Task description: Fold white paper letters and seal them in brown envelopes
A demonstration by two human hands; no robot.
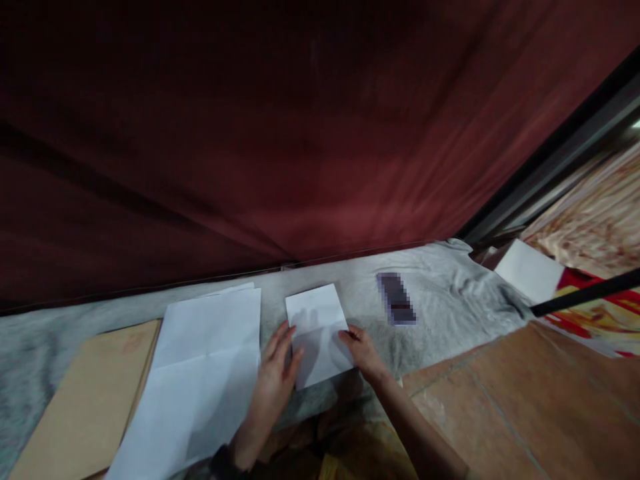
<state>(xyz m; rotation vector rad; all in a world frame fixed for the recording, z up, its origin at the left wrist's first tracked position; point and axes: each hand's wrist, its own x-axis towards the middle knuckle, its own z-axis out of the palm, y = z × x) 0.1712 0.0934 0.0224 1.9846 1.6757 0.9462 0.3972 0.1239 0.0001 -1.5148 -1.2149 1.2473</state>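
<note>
A small folded white sheet of paper (320, 333) lies on a grey cloth (450, 293) spread on the floor. My left hand (275, 377) rests flat on the sheet's left edge, fingers stretched out. My right hand (363, 350) presses on the sheet's right edge with its fingers bent down onto the paper. A crease runs across the sheet's middle.
A stack of larger white sheets (200, 373) lies to the left, beside a brown cardboard piece (85, 407). A dark blurred flat object (397, 298) sits on the cloth to the right. A dark red curtain (300, 133) hangs behind. Tiled floor (525, 400) shows at right, with another white sheet (530, 270).
</note>
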